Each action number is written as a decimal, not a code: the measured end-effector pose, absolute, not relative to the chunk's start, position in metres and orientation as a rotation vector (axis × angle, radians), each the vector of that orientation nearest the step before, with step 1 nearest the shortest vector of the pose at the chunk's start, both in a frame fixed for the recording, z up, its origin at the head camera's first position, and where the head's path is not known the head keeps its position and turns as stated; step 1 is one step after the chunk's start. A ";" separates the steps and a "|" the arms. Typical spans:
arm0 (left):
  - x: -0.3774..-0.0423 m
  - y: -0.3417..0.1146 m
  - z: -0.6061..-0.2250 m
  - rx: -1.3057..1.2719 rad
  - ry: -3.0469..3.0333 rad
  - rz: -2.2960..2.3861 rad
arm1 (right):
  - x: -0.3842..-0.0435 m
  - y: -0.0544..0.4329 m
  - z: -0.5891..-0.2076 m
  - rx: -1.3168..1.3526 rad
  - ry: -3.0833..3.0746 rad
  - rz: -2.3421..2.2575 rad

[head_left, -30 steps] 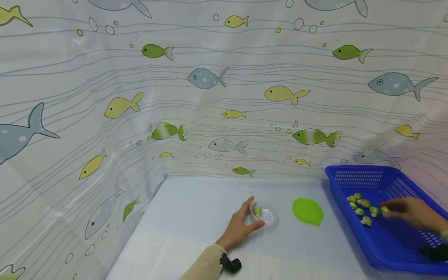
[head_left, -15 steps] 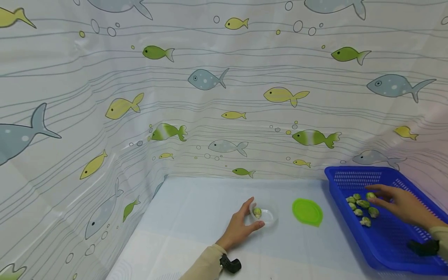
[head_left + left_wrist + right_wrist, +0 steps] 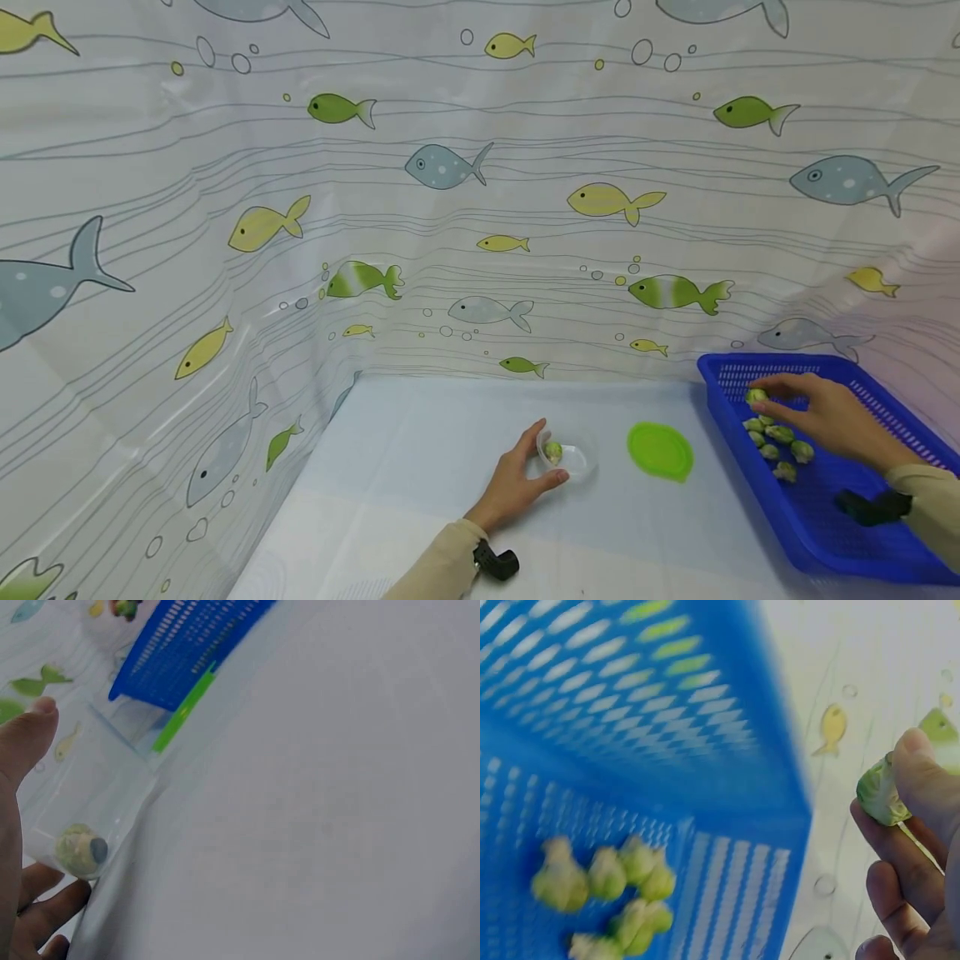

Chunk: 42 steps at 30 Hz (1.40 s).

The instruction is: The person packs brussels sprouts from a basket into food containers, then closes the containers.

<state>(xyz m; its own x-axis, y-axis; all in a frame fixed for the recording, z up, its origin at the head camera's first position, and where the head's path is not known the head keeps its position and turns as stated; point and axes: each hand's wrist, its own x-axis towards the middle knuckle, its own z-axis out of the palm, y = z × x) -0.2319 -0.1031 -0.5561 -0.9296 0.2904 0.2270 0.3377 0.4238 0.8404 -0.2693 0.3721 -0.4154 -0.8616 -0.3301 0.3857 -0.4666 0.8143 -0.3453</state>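
My left hand [image 3: 513,483] holds a clear plastic tub [image 3: 579,463] upright on the table, thumb on one side and fingers on the other. Inside it lies one Brussels sprout [image 3: 76,850], pale green with its cut end showing in the left wrist view. Over the far left part of the blue basket, my right hand [image 3: 836,421] pinches another Brussels sprout [image 3: 881,793] between thumb and fingers. In the right wrist view this sprout appears above the rim. Several more sprouts [image 3: 780,435] lie in the basket below the hand.
The blue perforated basket [image 3: 768,533] stands at the right of the white-covered table [image 3: 420,433]. A flat green lid [image 3: 660,451] lies between tub and basket. A fish-printed curtain [image 3: 480,275] rises behind and along both sides.
My right hand has lifted the pinched sprout and moved left and away, from the middle of the basket toward its far left side. The left hand and tub have stayed put.
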 end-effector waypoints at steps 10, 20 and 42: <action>-0.233 -0.103 -0.557 -0.575 -2.612 -1.572 | -0.267 0.329 -0.401 0.621 -2.694 0.703; -0.232 -0.102 -0.556 -0.582 -2.605 -1.583 | -0.266 0.289 -0.394 0.684 -2.642 0.808; -0.232 -0.103 -0.556 -0.588 -2.601 -1.559 | -0.271 0.215 -0.424 0.768 -2.699 1.086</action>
